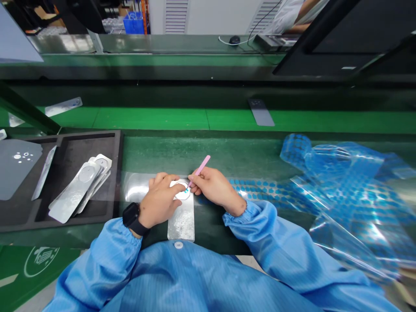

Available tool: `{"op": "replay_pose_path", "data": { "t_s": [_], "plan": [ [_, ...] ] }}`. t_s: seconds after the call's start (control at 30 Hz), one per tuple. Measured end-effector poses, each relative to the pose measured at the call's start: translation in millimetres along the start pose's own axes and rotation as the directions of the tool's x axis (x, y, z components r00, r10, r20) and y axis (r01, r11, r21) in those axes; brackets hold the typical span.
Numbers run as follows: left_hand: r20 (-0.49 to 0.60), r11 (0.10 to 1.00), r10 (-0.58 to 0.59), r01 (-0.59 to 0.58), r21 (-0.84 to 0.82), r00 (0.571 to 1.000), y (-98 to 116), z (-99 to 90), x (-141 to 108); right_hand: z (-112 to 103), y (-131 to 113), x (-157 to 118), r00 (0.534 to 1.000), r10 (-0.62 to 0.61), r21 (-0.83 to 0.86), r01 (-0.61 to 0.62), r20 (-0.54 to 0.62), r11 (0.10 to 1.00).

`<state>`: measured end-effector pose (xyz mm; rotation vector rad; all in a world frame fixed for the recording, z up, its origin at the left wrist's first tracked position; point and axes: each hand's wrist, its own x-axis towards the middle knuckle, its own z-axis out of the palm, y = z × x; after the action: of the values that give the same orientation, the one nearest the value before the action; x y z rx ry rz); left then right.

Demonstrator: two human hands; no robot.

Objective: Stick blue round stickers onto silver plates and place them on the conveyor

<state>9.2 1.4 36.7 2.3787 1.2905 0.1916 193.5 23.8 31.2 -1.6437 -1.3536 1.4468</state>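
1. I have the right hand (215, 187) grasping pink tweezers (203, 165), tip down at a small blue piece (186, 190).
2. That piece is at the ringed end of the silvery plate (181, 221), which lies on the green bench (156, 149).
3. My left hand (159, 200) is unclenched, fingers spread over the plate's upper left.
4. Left of it, a black tray (82, 147) holds stacked silvery plates (76, 190).
5. Blue-dotted film (344, 173) heaps up at right.

Two hands (160, 201) (212, 185), one pair of tweezers (202, 167), one watch (131, 214), one mouse (234, 40), one button (178, 245)
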Motion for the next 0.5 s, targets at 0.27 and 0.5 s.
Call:
{"op": "replay_pose_path", "data": {
  "t_s": [0.27,0.5],
  "plan": [
    [-0.032,0.991,0.064,-0.060,0.122,0.997,0.3,2.9,-5.0,0.3,2.2,-1.8,0.999,-0.037,-0.032,0.036,-0.015,0.999],
    [-0.015,0.984,0.069,-0.066,0.165,0.997,2.3,2.4,-5.3,-0.7,6.6,-2.1,0.997,-0.076,-0.065,0.074,-0.024,0.995]
  ]
}}
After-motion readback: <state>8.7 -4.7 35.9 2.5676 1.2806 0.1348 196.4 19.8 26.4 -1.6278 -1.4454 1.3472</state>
